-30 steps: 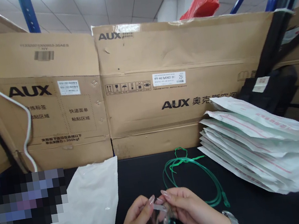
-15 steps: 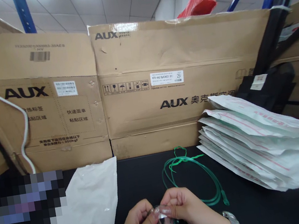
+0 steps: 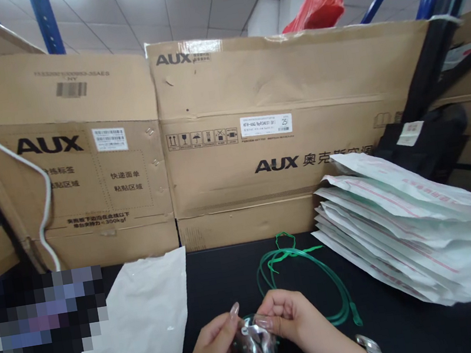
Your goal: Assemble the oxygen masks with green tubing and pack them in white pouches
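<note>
Low in the middle of the head view is a clear, green-tinted oxygen mask (image 3: pixel 259 349) with a shiny metal nose strip across its upper part. My right hand (image 3: pixel 290 314) pinches the mask's upper right edge between thumb and bent fingers. On the other side my left hand (image 3: pixel 214 341) holds the left edge, its thumb raised off the strip and its other fingers partly hidden behind the mask. The mask's green lower end runs out of the picture. Just beyond my right hand lies a loose coil of green tubing (image 3: pixel 336 280) with a connector end and a bright green tie.
A white plastic bag (image 3: pixel 138 329) lies flat at the left, beside a blurred-out patch. At the right leans a tall stack of white packets (image 3: pixel 409 232). Large cardboard boxes (image 3: pixel 234 170) wall off the back of the black table (image 3: pixel 214 269). A phone edge shows lower left.
My left thumb has lifted away from the mask's metal strip, leaving more of it visible. The mask sits slightly higher in view. My right hand keeps its pinch.
</note>
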Demonstrator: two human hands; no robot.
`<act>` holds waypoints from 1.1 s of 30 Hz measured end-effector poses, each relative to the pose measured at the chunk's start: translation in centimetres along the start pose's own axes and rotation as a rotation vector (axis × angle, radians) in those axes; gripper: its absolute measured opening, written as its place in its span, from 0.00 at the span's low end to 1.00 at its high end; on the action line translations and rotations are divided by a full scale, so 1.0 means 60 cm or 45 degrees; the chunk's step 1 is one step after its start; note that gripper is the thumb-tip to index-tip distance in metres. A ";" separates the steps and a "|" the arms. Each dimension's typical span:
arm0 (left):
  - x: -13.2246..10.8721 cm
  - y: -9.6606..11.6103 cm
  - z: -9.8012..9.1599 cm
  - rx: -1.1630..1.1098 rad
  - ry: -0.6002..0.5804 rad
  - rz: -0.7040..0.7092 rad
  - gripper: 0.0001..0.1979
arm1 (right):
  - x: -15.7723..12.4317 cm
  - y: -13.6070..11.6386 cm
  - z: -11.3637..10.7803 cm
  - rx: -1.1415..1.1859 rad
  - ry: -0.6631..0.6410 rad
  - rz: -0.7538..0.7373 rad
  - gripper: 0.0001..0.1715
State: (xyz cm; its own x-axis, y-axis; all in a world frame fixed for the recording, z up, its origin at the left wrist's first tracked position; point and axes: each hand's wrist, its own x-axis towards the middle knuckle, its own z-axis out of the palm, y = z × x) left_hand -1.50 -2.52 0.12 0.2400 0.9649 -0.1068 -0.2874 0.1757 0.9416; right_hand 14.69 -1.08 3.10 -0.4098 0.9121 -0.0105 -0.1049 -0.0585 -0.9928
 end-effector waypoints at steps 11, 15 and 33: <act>-0.002 0.013 0.008 0.010 -0.035 0.086 0.16 | 0.008 0.008 -0.016 0.077 -0.016 -0.014 0.15; -0.006 0.015 0.008 0.117 -0.018 0.118 0.16 | 0.007 0.010 -0.011 0.051 -0.021 0.012 0.15; -0.004 0.006 0.006 0.308 -0.115 0.165 0.20 | 0.000 0.009 0.004 0.112 -0.235 0.092 0.17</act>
State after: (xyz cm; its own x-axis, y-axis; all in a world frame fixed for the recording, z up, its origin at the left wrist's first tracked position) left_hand -1.32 -2.77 0.60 0.3001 0.9532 0.0377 -0.0942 -0.0098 0.9955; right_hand 14.42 -1.19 2.56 -0.5773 0.8149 -0.0513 -0.1445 -0.1638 -0.9759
